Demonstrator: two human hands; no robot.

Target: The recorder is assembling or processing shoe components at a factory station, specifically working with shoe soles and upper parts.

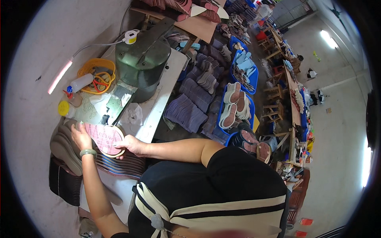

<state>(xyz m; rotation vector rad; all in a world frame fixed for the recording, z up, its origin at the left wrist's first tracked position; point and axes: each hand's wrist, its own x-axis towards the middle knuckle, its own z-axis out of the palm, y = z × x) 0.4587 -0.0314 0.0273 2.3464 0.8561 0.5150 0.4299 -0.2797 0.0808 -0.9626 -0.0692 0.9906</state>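
Note:
Both hands hold a pink patterned shoe sole (104, 137) with a cream rim. It is held over a row of stacked soles, just in front of a green machine. My left hand (81, 137), a bangle on its wrist, grips the far-left end. My right hand (134, 145) pinches the other end, thumb on the pink face and fingers underneath. Below the held sole, a row of brown soles (127, 166) stands packed on edge. Grey-brown soles (65, 150) lean beside my left wrist. The green machine (143, 59) stands on the white table.
A yellow basket (85, 70) with cords, a white bottle (81, 82) and a yellow-lidded jar (65, 109) stand by the wall under a lit lamp (60, 76). Right of the table are piled purple-grey soles (186, 111) and blue bins (256, 77) of soles. Workbenches (293, 107) line the far side.

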